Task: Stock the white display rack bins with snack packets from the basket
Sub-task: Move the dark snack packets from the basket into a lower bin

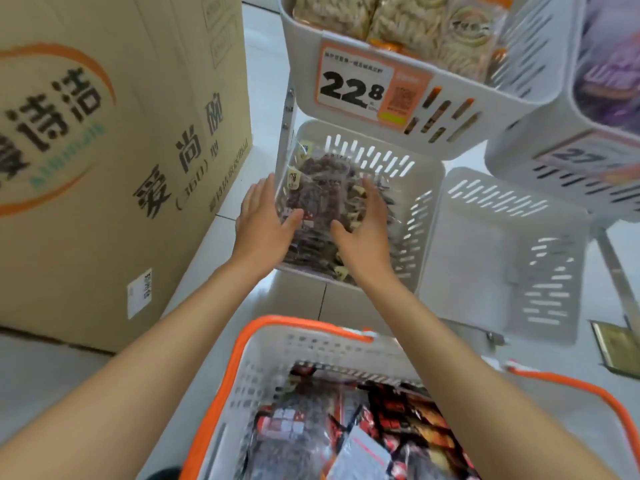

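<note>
While one basket [313, 348] stands below, left hand [266, 221] and right hand [363, 235] (fingers spread) touch packets [322, 187] in one bin [417, 216].

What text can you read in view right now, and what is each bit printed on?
"22" with a smaller "8": orange price tag on the upper bin.
"诗洁", "爱尚碗": cardboard box.
Right-hand price tag: begins "22", rest blurred.
Snack packets in the basket: print unreadable.

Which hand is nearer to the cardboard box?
Left. The left hand is at the bin wall facing the cardboard box; the right hand rests on the packets, farther away.
</note>
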`<state>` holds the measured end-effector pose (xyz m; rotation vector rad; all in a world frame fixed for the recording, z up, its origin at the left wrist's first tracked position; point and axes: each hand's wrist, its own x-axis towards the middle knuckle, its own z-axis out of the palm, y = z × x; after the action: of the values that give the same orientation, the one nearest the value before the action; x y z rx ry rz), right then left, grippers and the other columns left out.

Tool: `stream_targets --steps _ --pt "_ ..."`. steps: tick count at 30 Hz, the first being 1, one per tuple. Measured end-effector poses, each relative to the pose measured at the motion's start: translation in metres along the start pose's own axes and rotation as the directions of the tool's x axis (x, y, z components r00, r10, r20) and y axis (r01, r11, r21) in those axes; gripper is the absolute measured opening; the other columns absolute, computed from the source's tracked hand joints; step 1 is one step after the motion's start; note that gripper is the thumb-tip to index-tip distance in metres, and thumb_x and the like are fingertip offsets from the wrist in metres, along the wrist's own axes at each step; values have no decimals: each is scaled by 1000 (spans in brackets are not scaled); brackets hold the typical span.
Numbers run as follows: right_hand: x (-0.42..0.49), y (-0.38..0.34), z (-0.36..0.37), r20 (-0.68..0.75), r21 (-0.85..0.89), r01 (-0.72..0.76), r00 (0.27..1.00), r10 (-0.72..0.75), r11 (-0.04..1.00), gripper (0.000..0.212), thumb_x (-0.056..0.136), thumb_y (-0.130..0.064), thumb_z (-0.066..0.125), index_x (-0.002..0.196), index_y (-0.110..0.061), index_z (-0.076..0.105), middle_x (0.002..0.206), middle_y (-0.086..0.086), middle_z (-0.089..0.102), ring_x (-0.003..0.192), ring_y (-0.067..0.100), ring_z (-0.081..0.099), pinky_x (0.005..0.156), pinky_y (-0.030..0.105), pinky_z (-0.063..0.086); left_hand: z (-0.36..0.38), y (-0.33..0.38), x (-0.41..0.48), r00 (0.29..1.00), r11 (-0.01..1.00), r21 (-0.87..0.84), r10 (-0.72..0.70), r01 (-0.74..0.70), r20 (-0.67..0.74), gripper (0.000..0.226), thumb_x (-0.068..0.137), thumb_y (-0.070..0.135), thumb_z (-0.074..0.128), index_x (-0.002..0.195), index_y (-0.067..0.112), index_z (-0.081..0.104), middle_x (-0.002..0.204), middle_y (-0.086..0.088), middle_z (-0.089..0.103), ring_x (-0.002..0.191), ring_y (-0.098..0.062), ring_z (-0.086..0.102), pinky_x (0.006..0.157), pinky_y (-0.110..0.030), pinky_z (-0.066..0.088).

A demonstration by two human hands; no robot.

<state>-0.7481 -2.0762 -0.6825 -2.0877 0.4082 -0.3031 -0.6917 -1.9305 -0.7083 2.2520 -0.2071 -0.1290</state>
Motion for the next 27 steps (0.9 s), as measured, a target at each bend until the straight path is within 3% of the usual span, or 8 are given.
stream_targets --steps 6,9,12,15,18,22,25,27 --pt "-140 1 -37 109 -42 225 970 -220 973 50 86 2 57 133 -12 50 132 3 50 119 12 48 102 22 39 -15 8 -111 964 990 118 49 -82 263 60 99 42 52 153 26 32 165 2 17 152 -15 6 123 -44 11" --pt "-205 29 -38 381 -121 160 919 -103 980 38 90 -10 62 127 -14 56 122 4 55 110 19 53 99 36 44 -27 -2 -162 977 985 134 85 -113 195 55 99 34 57 150 25 38 164 0 21 151 -18 14 121 -49 17" --pt "-249 65 -24 702 -293 151 705 105 944 74 87 -46 69 149 -22 36 156 3 29 144 21 25 121 42 20 -37 -10 -199 989 989 113 77 -92 127 54 98 26 59 149 26 38 162 0 24 149 -21 22 120 -50 20" --pt "-281 96 -3 838 -406 522 540 78 750 91 88 -58 61 157 -26 12 166 1 3 152 21 -4 120 45 -12 -46 -15 -227 996 991 123 41 -51 85 52 97 25 59 146 25 41 160 1 28 147 -21 25 119 -52 24" --pt "-281 99 -7 744 -372 522 663 -90 768 52 100 -39 52 147 -20 43 154 7 41 145 24 31 122 47 9 -55 -13 -243 995 984 156 79 -87 57 48 98 26 59 144 23 45 157 1 35 145 -20 28 119 -48 25" --pt "-257 68 -51 382 -135 16 923 37 991 26 99 -30 54 90 -13 72 81 4 72 75 19 65 74 41 49 -50 13 -258 988 987 55 147 -149 39 44 91 38 67 129 22 53 136 4 49 124 -15 46 106 -34 39" --pt "-241 39 -84 302 105 -266 927 224 958 48 95 -44 55 79 -1 69 85 29 67 83 42 67 79 57 55 -16 43 -273 927 995 -59 92 -75 364 88 70 58 80 141 24 41 142 7 38 126 -8 40 103 -28 37" --pt "-238 29 -105 425 219 -343 876 227 913 45 99 -41 54 90 -2 74 93 22 73 92 35 71 91 46 57 9 51 -279 865 995 -103 62 -12 497 102 67 51 85 148 24 30 149 3 38 131 -12 43 106 -33 40"
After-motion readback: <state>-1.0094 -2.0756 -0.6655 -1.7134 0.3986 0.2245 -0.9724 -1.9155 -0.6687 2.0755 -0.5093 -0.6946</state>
